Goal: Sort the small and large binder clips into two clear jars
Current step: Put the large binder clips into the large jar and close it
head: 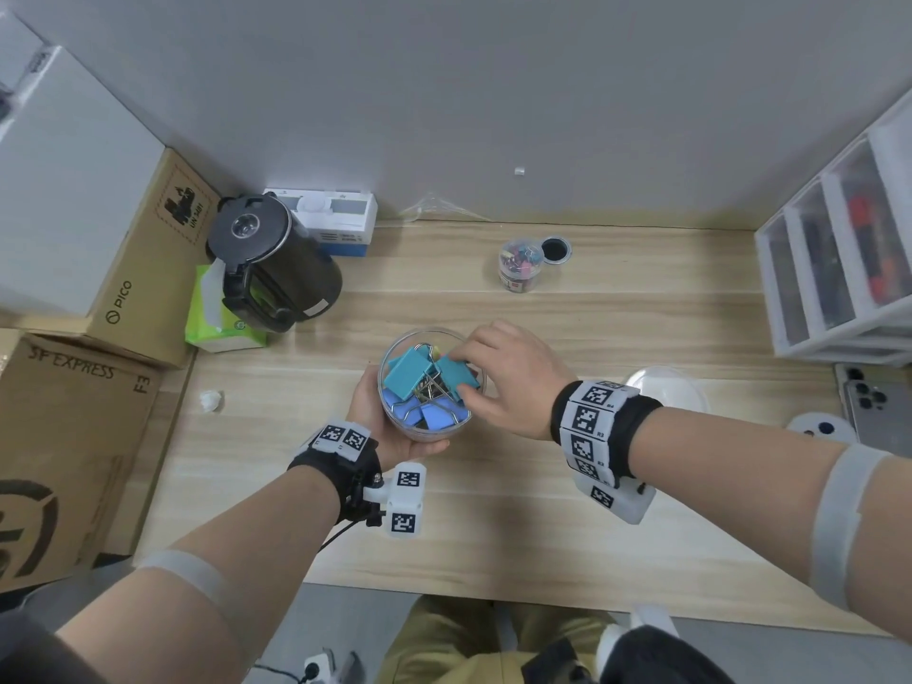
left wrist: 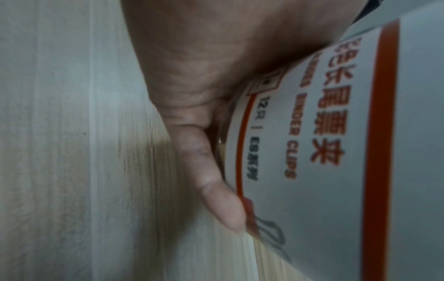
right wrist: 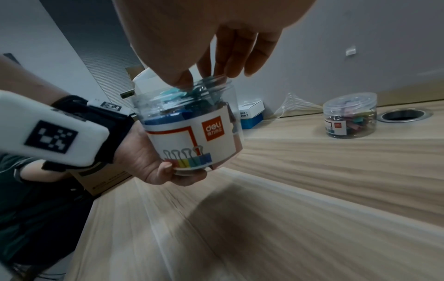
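My left hand (head: 375,414) grips a clear labelled jar (head: 429,431) from below and holds it tilted above the wooden table (head: 543,510). Large teal and blue binder clips fill the jar. My right hand (head: 464,375) reaches into its open mouth, thumb and fingers pinching a large teal binder clip (head: 449,382). The right wrist view shows the jar (right wrist: 192,133) in my left hand (right wrist: 141,157), with my right hand (right wrist: 199,79) at the rim. The left wrist view shows only my left hand (left wrist: 192,95) against the jar's label (left wrist: 312,133). A small jar (head: 520,266) of small coloured clips stands far back.
A clear lid (head: 664,387) lies on the table to the right, near a phone (head: 878,407) and a white drawer unit (head: 839,269). A black kettle (head: 274,259), a green tissue pack (head: 217,313) and cardboard boxes (head: 74,412) crowd the left. A cable hole (head: 556,250) sits beside the small jar.
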Demonstrator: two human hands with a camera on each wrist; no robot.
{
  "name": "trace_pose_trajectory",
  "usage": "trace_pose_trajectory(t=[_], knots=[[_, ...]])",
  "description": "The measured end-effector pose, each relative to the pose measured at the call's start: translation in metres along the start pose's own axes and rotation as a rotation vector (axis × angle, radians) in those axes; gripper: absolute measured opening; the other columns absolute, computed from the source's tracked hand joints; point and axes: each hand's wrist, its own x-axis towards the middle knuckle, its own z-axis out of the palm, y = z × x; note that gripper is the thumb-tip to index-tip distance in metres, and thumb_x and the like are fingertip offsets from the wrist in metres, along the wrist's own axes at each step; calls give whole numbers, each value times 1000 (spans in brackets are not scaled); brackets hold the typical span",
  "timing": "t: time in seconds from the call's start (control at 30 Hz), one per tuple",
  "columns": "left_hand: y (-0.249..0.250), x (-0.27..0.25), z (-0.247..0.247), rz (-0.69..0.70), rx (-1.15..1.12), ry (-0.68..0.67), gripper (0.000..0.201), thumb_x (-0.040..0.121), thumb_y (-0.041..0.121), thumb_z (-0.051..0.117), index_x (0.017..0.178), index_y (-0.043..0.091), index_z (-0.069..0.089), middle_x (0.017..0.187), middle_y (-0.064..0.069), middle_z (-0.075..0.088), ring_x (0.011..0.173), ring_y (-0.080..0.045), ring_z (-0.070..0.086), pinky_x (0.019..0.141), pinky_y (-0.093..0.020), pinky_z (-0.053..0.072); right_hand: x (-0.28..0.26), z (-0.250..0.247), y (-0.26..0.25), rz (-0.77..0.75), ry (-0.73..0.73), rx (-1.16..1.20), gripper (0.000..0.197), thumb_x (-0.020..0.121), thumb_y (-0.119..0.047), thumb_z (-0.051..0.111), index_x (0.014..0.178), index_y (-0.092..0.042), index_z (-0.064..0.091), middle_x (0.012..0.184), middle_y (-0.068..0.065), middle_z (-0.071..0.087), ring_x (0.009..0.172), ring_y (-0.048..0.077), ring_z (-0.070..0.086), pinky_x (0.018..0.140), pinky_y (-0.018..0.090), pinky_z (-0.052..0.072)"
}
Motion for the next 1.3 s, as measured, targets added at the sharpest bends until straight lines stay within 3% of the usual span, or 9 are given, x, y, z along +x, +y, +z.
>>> trace_pose_trajectory(t=[0.2,0.33,0.5,0.6,0.73,0.87,1.03,1.13,1.3], knots=[[-1,4,11,16,38,19,64,89,62,39,118,13,66,107,-18,75,105,-40,64,87,-50,48,-20,-9,17,189,112,118,36,91,-31,58,120,-9,55,113,3,50,82,6,41,73,23,35],[-3,6,22,5,40,25,62,92,64,32,107,14,67,93,-18,77,102,-41,63,93,-53,43,-44,-12,71,567,42,-51,48,88,-36,57,128,-11,47,126,7,46,106,19,49,88,36,46],[-7,8,40,-10,21,13,71,96,57,29,84,6,77,88,-21,75,96,-39,60,94,-53,37,-90,-17,123,1115,-303,-324,82,63,-57,66,130,-25,30,135,14,28,130,39,29,94,53,44],[-9,13,51,26,52,130,57,100,53,33,102,6,66,101,-18,67,94,-38,60,85,-52,46,-109,-11,136,1246,-398,-281,77,65,-47,60,132,-30,26,132,16,27,125,41,30,88,55,46],[-8,19,60,-29,93,40,70,97,55,33,80,6,79,87,-21,75,73,-39,73,77,-48,46,-115,-9,137,1213,-440,-293,78,63,-48,66,129,-32,28,117,11,37,106,33,43,81,45,48],[-7,29,63,-2,69,72,57,98,54,31,118,12,65,104,-18,73,87,-39,69,92,-52,42,-96,-25,126,1032,-351,-89,108,57,-68,70,144,-31,19,131,15,36,120,36,43,95,46,47],[-7,31,62,2,34,56,55,98,57,31,100,12,64,115,-13,66,82,-37,68,87,-50,44,-36,-51,85,701,-97,333,117,54,-68,74,151,-40,15,132,4,34,122,23,48,108,32,38],[-7,30,60,8,18,32,59,97,60,32,107,12,65,99,-15,75,94,-39,62,92,-54,44,-10,-55,50,447,-191,299,117,55,-64,77,151,-40,14,135,0,31,124,18,45,107,35,42],[-2,28,55,26,-128,16,62,92,61,43,123,11,65,118,-15,71,101,-35,68,80,-46,55,8,-36,9,243,-384,-6,118,54,-63,75,150,-33,12,138,10,28,127,30,39,94,46,50]])
